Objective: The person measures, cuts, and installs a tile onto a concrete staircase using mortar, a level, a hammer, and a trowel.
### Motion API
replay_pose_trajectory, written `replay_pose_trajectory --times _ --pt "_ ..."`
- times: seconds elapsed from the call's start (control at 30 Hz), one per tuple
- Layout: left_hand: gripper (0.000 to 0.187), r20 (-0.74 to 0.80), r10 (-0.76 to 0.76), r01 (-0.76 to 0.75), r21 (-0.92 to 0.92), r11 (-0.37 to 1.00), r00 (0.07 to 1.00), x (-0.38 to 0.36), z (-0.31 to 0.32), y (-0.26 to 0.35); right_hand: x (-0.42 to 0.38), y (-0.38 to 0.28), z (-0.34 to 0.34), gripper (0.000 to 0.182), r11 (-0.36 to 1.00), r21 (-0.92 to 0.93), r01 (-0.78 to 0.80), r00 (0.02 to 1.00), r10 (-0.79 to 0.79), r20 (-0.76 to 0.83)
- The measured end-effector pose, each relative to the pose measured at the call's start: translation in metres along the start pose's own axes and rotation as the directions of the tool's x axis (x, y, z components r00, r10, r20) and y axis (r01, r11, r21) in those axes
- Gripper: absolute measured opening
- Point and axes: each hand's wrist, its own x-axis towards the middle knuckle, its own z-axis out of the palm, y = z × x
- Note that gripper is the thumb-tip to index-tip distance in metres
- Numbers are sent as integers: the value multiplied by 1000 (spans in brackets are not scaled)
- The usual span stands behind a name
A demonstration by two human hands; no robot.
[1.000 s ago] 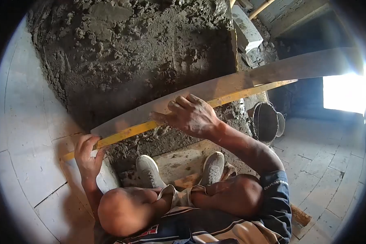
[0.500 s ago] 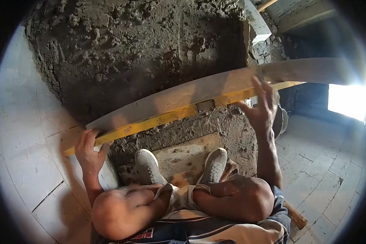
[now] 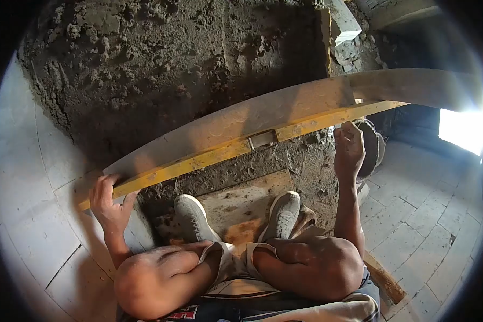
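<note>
Rough mortar (image 3: 188, 70) fills the far floor, with pale tiles (image 3: 32, 177) at left. My left hand (image 3: 108, 206) pinches the level (image 3: 236, 147) at its near-left end; my right hand (image 3: 350, 150), fingers curled, touches its underside at right.

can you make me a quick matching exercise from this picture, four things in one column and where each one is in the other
Things:
1. left hand
2. right hand
3. shoes
4. bucket

Places:
a. on a board beside the mortar
b. grip on the low end of the yellow level
c. behind the right hand, on the tiles
d. just under the level, further along

Pairs: 1-b, 2-d, 3-a, 4-c
</note>
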Motion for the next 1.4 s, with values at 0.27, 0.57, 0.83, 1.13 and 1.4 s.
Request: replay_pose_trajectory --times 0.27,0.57,0.83,1.13,1.4 --pt "64 20 -9 11 -104 995 1000 5 0 5 39 -100 -35 79 725 613 313 887 -455 85" --pt "74 7 -45 46 -218 975 999 3 2 -1 34 -173 55 112 687 698 202 751 -566 340" --pt "70 -30 -21 18 -85 996 999 3 7 2 52 -136 81 111 650 613 448 555 -740 380" --pt "67 -35 -17 14 -77 997 999 3 8 0 44 -147 83 110 649 716 257 683 -646 341" --pt "65 -35 14 -15 -40 999 999 2 11 -3 42 -172 54 115 832 553 39 687 -424 590"
